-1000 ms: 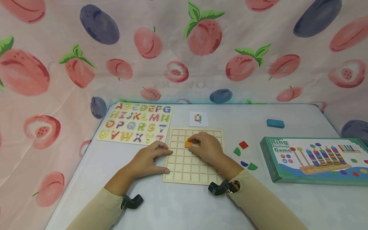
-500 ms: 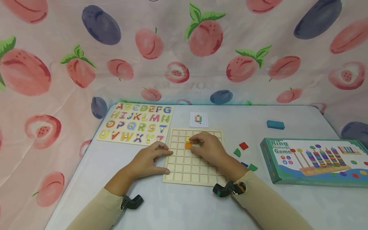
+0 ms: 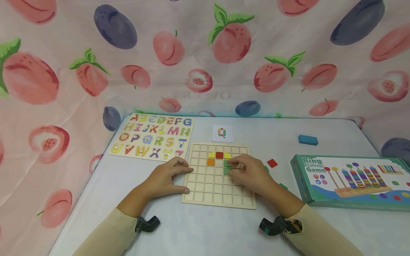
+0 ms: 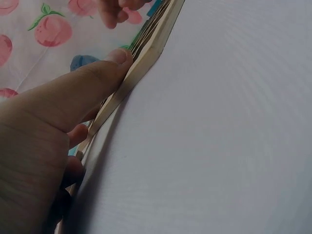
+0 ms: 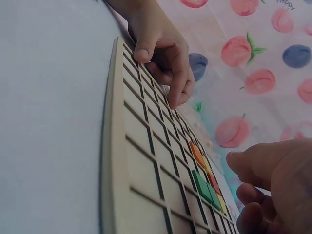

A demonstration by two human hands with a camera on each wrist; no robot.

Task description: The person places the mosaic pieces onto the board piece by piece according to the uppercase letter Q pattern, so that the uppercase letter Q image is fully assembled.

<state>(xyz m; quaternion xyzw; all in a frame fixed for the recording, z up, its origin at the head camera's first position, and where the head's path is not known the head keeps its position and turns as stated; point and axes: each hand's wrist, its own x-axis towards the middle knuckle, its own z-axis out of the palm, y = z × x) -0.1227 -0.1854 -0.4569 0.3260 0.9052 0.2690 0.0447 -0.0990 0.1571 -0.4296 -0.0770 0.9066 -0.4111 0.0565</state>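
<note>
Grid board (image 3: 209, 179), ctr frame: approx. square, long axis hard to tell, sides running up-down. L hand (image 3: 166, 179) relaxed, thumb & index on its left edge. R hand (image 3: 249, 174) loose, empty, just beside two green tiles (image 3: 226, 170) in cells. Other filled cells, upper ctr: orange tile (image 3: 210, 162); red tile (image 3: 219, 155) above right, btwn yellow tiles (image 3: 211, 155).

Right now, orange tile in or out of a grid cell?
In. The orange tile sits within one cell of the wooden board, just below the left yellow piece in the head view.
</note>
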